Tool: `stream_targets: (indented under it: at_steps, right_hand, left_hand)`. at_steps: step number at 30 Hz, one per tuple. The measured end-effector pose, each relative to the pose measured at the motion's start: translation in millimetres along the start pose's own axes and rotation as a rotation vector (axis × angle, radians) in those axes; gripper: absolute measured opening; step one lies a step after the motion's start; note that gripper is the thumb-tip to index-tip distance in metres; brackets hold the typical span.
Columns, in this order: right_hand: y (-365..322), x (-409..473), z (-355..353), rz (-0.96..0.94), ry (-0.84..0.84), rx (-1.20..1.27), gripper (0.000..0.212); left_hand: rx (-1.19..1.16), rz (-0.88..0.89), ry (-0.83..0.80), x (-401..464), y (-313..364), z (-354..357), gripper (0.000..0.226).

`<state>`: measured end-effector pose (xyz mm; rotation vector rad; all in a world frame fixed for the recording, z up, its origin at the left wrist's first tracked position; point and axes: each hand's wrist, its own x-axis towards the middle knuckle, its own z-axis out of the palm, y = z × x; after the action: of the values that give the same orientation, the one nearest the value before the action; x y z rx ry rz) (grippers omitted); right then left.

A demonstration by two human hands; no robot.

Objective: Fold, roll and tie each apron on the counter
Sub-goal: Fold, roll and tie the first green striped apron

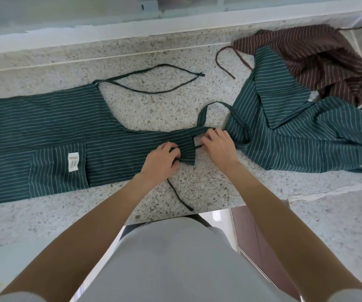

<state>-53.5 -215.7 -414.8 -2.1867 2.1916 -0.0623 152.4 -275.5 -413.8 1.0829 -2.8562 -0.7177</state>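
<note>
A dark green striped apron (51, 131) lies folded lengthwise across the speckled counter (158, 101), its bib end pointing right. My left hand (161, 161) grips the near corner of the bib end together with a thin green tie. My right hand (218, 147) pinches the neck strap (204, 114) at the bib's far corner. One waist tie (151, 82) loops on the counter behind the apron; another tie (179, 197) trails toward the front edge.
A second green striped apron (295, 131) lies crumpled at the right, partly hanging over the counter edge. Behind it is a bunched brown striped apron (319, 57). A white window ledge (132, 33) runs along the back.
</note>
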Motion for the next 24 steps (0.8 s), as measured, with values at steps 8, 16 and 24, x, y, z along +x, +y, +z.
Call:
stream_targets:
  at_steps: [8,16,24]
  right_hand:
    - [35.6,-64.8,-28.0,0.122,-0.161,-0.156,0.024]
    - [-65.3,-12.6,-16.9,-0.191,0.048,0.277,0.020]
    - [-198.7,35.4,0.6,-0.537,-0.112,0.357,0.037]
  left_hand:
    - [-0.163,-0.057,-0.101,3.0,-10.3,-3.4,0.038]
    - [-0.176,-0.044,0.027,-37.4,-39.6,-5.0,0.046]
    - [-0.098,-0.498,0.303,-160.6,-136.5,-35.4,0.046]
